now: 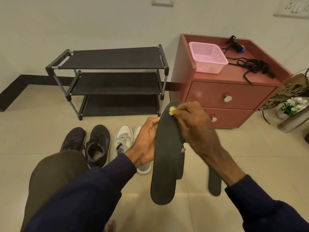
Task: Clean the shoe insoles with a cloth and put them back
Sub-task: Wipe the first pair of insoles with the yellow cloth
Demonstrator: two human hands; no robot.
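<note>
My left hand [147,141] grips a long dark insole [167,164] by its edge, holding it upright in front of me. My right hand [192,124] pinches a small yellow cloth [171,111] and presses it against the insole's upper end. A second dark insole [214,183] lies on the floor below my right forearm, partly hidden. On the floor stand a pair of dark shoes [98,144] and a pair of grey-white sneakers [122,141]; the right sneaker is mostly hidden behind my left hand.
A black three-tier shoe rack [115,81] stands against the wall. To its right is a red two-drawer cabinet [229,97] carrying a pink basket [208,57] and black cords [254,64]. A paper bag and white flowers [294,104] sit at far right. My knee [55,173] is at lower left.
</note>
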